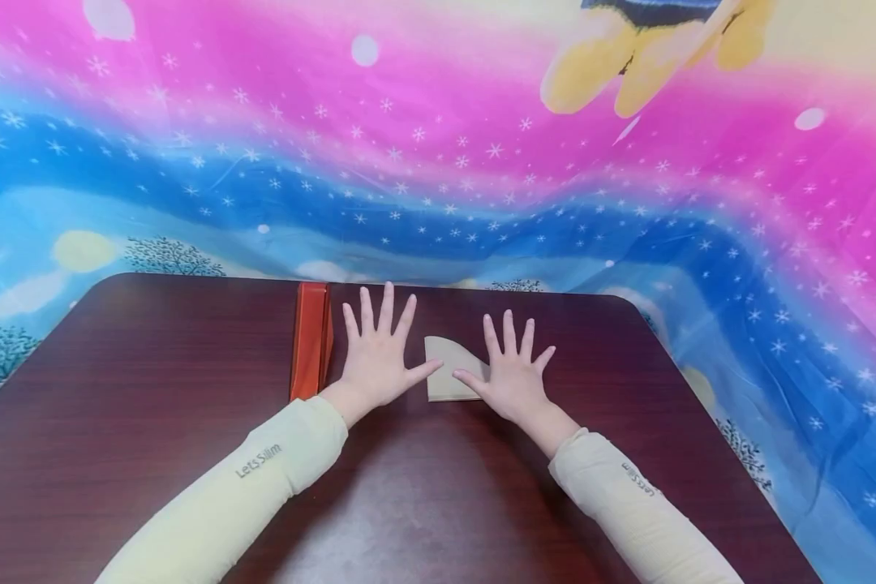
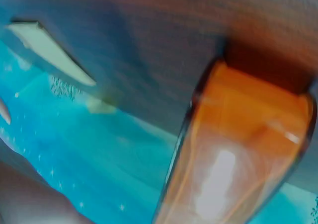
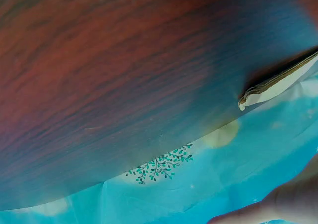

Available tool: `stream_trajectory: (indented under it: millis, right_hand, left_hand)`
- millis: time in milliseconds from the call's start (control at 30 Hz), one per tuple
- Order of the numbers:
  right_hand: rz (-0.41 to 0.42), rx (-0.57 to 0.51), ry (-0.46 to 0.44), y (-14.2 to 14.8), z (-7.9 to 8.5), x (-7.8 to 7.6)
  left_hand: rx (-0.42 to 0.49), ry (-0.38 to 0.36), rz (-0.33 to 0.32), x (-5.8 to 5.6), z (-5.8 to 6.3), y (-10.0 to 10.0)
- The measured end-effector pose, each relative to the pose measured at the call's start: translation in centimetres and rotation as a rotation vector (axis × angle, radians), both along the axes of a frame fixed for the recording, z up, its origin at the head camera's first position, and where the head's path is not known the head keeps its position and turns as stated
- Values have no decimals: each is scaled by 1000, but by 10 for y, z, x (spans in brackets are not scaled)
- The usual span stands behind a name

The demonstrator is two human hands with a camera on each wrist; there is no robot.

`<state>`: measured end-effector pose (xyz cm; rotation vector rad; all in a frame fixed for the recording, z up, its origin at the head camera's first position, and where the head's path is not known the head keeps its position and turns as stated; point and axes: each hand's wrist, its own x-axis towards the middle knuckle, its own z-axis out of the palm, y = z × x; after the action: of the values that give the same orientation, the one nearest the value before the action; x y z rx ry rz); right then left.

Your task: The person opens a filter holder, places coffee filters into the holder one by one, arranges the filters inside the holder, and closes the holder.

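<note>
Both hands are held out with fingers spread, palms down and nothing in their grasp. My left hand [image 1: 376, 357] is beside a long, glossy orange-brown box-like object [image 1: 311, 341], which shows large and shiny [image 2: 243, 134] in the left wrist view. My right hand [image 1: 514, 373] overlaps the right corner of a flat cream piece [image 1: 448, 373] with one curved side. In the right wrist view the edge of that cream piece [image 3: 283, 85] shows several thin layers. Its right end is hidden behind the right hand in the head view.
Everything lies on a dark red-brown wooden table [image 1: 153, 389] with rounded far corners. A pink and blue cloth backdrop [image 1: 438, 170] with snowflakes hangs behind it and along its right side. Cream sleeves [image 1: 226, 487] cover both forearms.
</note>
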<state>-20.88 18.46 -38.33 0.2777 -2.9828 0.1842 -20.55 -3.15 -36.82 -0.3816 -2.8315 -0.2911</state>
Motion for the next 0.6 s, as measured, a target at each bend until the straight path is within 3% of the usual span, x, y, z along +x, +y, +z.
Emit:
stream_trajectory:
  millis: [200, 400, 600]
  right_hand:
    - [-1, 2, -8, 0, 0, 0]
    - [1, -2, -5, -1, 1, 2]
    - [9, -8, -3, -2, 1, 4]
  left_hand:
    - [62, 22, 31, -7, 20, -15]
    - [128, -6, 105, -15, 41, -41]
    - [211, -33, 183, -25, 51, -68]
